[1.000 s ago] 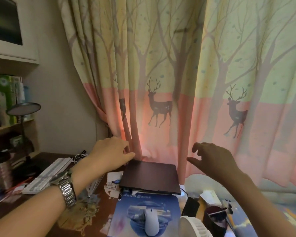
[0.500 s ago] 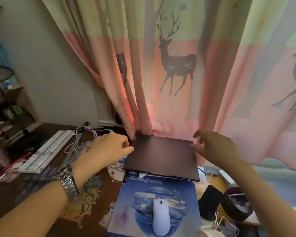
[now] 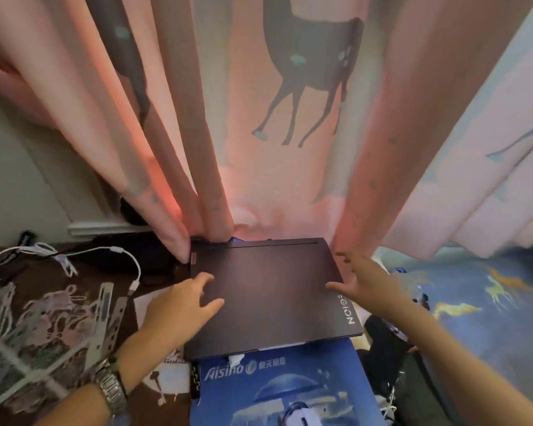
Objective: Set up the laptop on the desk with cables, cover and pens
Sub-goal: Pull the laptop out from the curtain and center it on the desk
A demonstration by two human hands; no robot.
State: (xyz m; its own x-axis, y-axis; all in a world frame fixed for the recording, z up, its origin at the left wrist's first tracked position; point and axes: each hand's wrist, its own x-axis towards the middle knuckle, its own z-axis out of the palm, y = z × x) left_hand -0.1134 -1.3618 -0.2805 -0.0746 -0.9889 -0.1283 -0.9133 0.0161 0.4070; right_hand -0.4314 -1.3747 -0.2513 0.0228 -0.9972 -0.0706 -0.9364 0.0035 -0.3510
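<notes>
A closed dark laptop [image 3: 271,290] lies flat on the desk against the curtain, its logo along the right edge. My left hand [image 3: 179,305] rests on the lid's left side, fingers spread, thumb on top. My right hand [image 3: 366,287] is at the laptop's right edge with fingers apart, touching the lid near the logo. Neither hand is closed around anything. A white cable [image 3: 74,256] loops over the desk to the left of the laptop.
A pink deer-print curtain [image 3: 290,118] hangs right behind the laptop. A blue mouse pad [image 3: 259,382] with a white mouse [image 3: 302,418] lies in front. A metal stand [image 3: 99,327] lies left on the brown patterned desk [image 3: 43,302]. Dark items sit to the right.
The view has tipped down and closed in on the laptop. Both hands have come down from in front of the curtain onto the laptop's lid.
</notes>
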